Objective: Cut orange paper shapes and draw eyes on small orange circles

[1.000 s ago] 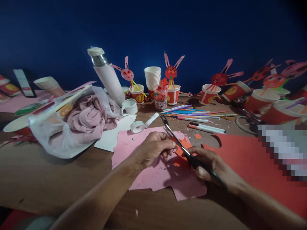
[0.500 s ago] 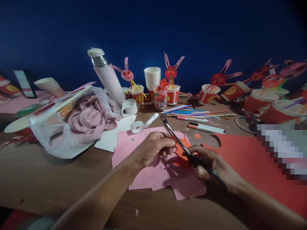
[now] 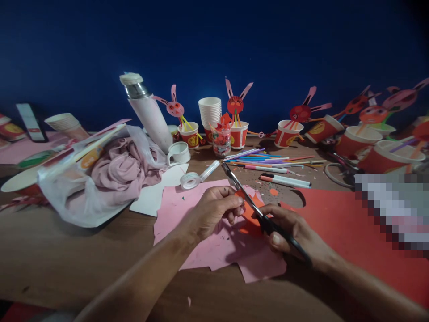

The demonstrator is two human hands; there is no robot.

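Note:
My left hand [image 3: 214, 210] pinches a small orange paper piece [image 3: 250, 214] above a pink paper sheet [image 3: 201, 232] on the wooden table [image 3: 67, 259]. My right hand [image 3: 291, 232] grips black-handled scissors [image 3: 248, 199]; their blades point away from me and to the left, crossing the orange piece beside my left fingertips. Both hands are closed on what they hold. How far apart the blades are is unclear.
A large red paper sheet [image 3: 351, 241] lies to the right. Markers and coloured sticks [image 3: 268, 161], a tape roll [image 3: 189, 180], a thermos [image 3: 147, 114], a plastic bag with pink cloth [image 3: 110, 174], stacked white cups [image 3: 209, 109] and red cups with paper bunny faces [image 3: 238, 129] line the back.
The view has tipped slightly, so everything sits a little lower and further left. My hands, the scissors and the orange piece keep nearly the same pose.

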